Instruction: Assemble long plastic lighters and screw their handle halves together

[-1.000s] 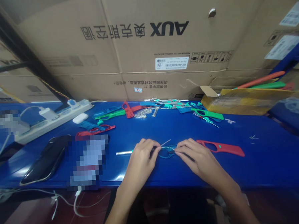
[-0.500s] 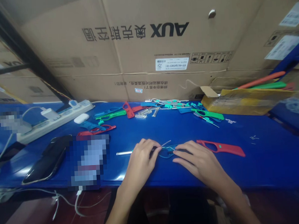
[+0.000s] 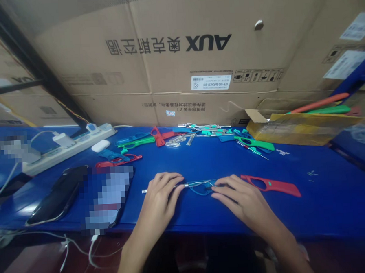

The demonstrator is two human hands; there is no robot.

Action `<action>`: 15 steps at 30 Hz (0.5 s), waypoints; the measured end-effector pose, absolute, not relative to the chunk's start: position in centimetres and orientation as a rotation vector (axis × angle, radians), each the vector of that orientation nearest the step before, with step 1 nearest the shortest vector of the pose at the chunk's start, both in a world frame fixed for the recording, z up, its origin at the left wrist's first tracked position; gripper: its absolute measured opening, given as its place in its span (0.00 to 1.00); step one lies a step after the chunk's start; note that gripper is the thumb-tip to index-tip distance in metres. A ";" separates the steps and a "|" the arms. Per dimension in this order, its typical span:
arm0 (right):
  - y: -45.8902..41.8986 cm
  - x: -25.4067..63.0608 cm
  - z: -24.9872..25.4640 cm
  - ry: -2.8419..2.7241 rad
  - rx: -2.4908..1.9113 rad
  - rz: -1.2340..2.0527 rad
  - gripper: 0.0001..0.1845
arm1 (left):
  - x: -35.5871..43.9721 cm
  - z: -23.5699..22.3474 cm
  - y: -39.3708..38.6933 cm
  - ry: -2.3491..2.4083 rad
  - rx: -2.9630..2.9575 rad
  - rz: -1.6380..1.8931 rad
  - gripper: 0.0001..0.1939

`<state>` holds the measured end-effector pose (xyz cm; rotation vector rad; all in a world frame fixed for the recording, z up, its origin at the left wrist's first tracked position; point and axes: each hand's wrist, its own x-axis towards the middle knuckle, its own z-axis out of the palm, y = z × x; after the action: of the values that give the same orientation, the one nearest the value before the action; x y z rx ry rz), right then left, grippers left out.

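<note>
1. The left hand [image 3: 164, 194] has its fingers clamped on the metal rod [image 3: 145, 191], probably for keeping it aligned with the blue handle [image 3: 200, 194].
2. The right hand [image 3: 239, 194] touches this handle's other end, perhaps to steady it; whether its fingers pinch, I cannot tell.
3. The handle is between both hands, nearer to the surface's [image 3: 177, 157] front edge.
4. The red handle [image 3: 283, 187] limits room rightward; more room lies before the back pile [image 3: 213, 131].

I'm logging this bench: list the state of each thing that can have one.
Left grip: closed around metal tube.
Right grip: at blue casing, closure unclear.
Blue casing: partly hidden.
Red casing: lying flat.
Cabled phone: screen lit.
Black phone: dark.
White charger: plugged into power strip.
Small carton: open, parts sticking out.
AUX carton: upside down.
</note>
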<state>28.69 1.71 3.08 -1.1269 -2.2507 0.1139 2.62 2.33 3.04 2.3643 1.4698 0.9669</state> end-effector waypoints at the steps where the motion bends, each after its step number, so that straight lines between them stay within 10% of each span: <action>1: 1.7 28.7 3.1 -2.251 -1.127 0.117 0.12 | 2.6 3.0 2.3 1.457 2.389 0.957 0.10; 15: 1.6 28.6 3.5 -2.235 -1.131 0.210 0.11 | 2.9 3.1 2.3 1.472 2.448 0.878 0.11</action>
<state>28.63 1.64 3.54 -1.1314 -2.2345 0.2097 2.92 2.35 3.06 2.4482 1.4724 0.8777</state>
